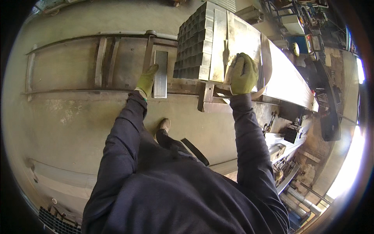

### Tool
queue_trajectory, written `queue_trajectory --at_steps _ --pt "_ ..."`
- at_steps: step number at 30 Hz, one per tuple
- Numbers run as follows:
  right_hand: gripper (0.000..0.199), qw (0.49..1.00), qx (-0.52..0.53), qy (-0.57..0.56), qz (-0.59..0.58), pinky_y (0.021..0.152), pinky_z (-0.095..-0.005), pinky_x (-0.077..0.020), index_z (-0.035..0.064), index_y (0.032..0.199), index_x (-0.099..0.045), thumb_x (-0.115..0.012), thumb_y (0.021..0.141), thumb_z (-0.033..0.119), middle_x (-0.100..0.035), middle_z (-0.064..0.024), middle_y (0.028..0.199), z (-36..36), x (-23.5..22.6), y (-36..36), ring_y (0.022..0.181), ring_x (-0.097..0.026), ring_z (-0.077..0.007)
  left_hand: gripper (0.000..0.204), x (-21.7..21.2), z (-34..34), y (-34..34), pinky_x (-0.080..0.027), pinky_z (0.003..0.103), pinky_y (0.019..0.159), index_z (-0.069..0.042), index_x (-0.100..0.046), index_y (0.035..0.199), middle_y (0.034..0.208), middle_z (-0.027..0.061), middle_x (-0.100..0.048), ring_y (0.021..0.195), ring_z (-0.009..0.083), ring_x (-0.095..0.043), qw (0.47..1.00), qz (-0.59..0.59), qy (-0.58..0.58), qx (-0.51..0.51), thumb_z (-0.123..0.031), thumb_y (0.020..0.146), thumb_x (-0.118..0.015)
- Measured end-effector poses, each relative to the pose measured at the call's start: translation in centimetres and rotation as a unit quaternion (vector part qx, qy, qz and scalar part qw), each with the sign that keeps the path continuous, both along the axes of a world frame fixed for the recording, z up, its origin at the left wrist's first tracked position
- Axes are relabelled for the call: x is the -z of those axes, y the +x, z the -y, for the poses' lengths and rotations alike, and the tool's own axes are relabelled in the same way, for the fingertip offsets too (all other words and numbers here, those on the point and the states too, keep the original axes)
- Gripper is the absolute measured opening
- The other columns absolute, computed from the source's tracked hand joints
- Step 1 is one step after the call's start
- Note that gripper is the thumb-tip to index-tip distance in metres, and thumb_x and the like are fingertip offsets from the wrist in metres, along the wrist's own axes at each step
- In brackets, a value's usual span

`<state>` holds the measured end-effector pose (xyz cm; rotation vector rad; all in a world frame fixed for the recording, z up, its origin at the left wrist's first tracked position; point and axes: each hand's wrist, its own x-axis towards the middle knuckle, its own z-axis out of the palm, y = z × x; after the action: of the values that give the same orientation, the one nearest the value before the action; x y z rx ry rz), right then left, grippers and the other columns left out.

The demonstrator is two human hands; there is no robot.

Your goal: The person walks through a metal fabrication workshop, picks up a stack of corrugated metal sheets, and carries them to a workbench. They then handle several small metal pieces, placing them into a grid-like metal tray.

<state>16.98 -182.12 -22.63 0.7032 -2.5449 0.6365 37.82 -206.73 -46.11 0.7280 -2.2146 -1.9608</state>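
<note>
A short, flat-faced grey metal bar [160,75] lies lengthwise away from me over the low steel frame. My left hand [146,80], in a yellow-green glove, grips its left edge; the fingers beneath are hidden. To the right rises a long bundle of square metal tubes [193,43], stacked with open ends facing left. Pale bands [218,45] wrap it near that end, and a looser brownish strap [266,58] hangs around it farther right. My gloved right hand [244,74] rests against the bundle's top near side between them, fingers curled. Whatever those fingers hold is hidden.
The long steel frame [104,62] with crossbars runs leftward, and a bracket [206,95] juts below the bundle. My shoe [165,124] is on the concrete floor near the frame. Long metal profiles [70,179] lie lower left; machinery and clutter [300,39] crowd the right.
</note>
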Motion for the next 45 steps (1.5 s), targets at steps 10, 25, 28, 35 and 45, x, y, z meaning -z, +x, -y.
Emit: queue_trajectory --at_steps 10,25,28,35,45 --pt "0.022 1.0 -0.02 0.005 -0.011 0.096 -0.0482 -0.0504 0.0078 0.101 -0.075 -0.061 0.1 0.024 -0.076 -0.0103 0.106 0.2 -0.9 0.1 0.1 -0.069 -0.0366 0.062 -5.6 -3.4 -4.1 -0.041 0.038 0.116 0.0 -0.062 0.146 0.144 0.0195 -0.066 0.136 0.0322 -0.059 0.996 -0.039 0.017 -0.077 -0.05 0.109 -0.055" --pt "0.023 1.0 -0.012 0.017 -0.002 0.098 -0.0483 -0.0487 0.0069 0.11 -0.074 -0.059 0.102 0.022 -0.075 -0.0114 0.111 0.7 -1.5 0.3 0.106 -0.067 -0.0362 0.078 -15.3 1.3 -14.5 -0.041 0.044 0.118 0.003 -0.058 0.148 0.148 0.0275 -0.061 0.141 0.0427 -0.055 0.99 0.035 0.08 -0.111 -0.063 0.105 -0.054" --pt "0.022 1.0 -0.009 0.019 -0.016 0.097 -0.0479 -0.0488 0.006 0.11 -0.074 -0.06 0.102 0.02 -0.075 -0.0115 0.111 0.7 -1.4 0.4 0.104 -0.068 -0.0359 0.076 -14.3 2.0 -14.3 -0.044 0.045 0.115 0.004 -0.058 0.146 0.145 0.0312 -0.062 0.137 0.0463 -0.057 0.99 0.019 0.082 -0.112 -0.061 0.106 -0.053" --pt "0.022 1.0 -0.003 0.014 -0.011 0.101 -0.0476 -0.0483 0.0063 0.112 -0.075 -0.061 0.101 0.019 -0.075 -0.0122 0.115 0.6 -0.7 0.1 0.108 -0.068 -0.0358 0.073 -14.0 2.2 -14.6 -0.047 0.045 0.112 -0.001 -0.056 0.15 0.142 0.0295 -0.064 0.136 0.0448 -0.058 0.998 0.026 0.009 -0.053 -0.06 0.107 -0.055" --pt "0.015 0.999 -0.016 0.026 -0.014 0.098 -0.0445 -0.0523 0.0072 0.109 -0.075 -0.069 0.096 0.01 -0.075 -0.013 0.112 1.5 -1.3 0.3 0.109 -0.069 -0.0335 0.071 -13.2 2.9 -14.3 -0.049 0.044 0.105 0.002 -0.062 0.141 0.129 0.0256 -0.069 0.119 0.0386 -0.065 0.994 0.042 0.03 -0.094 -0.059 0.105 -0.06"
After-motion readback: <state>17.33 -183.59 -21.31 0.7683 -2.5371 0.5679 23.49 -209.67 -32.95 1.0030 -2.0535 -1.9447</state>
